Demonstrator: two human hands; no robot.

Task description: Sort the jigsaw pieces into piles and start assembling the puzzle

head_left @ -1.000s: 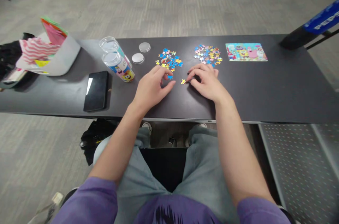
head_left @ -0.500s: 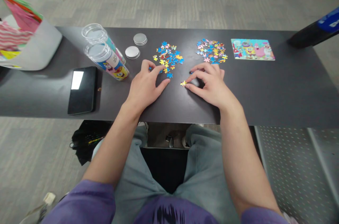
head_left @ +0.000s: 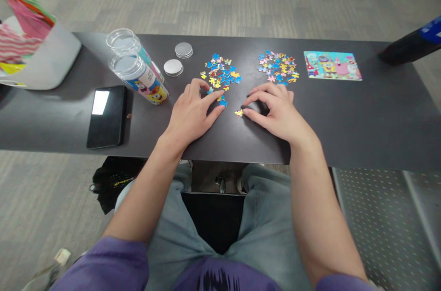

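My left hand [head_left: 193, 109] rests at the near edge of the left heap of jigsaw pieces [head_left: 223, 73]. Its thumb and index finger close around a blue puzzle piece [head_left: 223, 103] on the table. My right hand [head_left: 275, 109] is curled to the right of it. Between its thumb and index fingertips it pinches the edge of a small yellow puzzle piece [head_left: 239, 113], low over or on the tabletop. Beyond the right hand lies a second heap of jigsaw pieces [head_left: 278, 67], mixed blue, pink and yellow.
A printed cartoon picture card [head_left: 332, 66] lies right of the heaps, near a dark bottle [head_left: 401, 50]. Two clear-topped printed tubes [head_left: 151, 84], round silver lids [head_left: 173, 67], a black phone-like device [head_left: 106, 116] and a white bin [head_left: 62, 61] occupy the left of the dark table [head_left: 379, 121].
My left index finger has come closer to the thumb, around the blue piece, which has shifted slightly nearer me. The right hand keeps its pinch at the yellow piece. The view has shifted a little.
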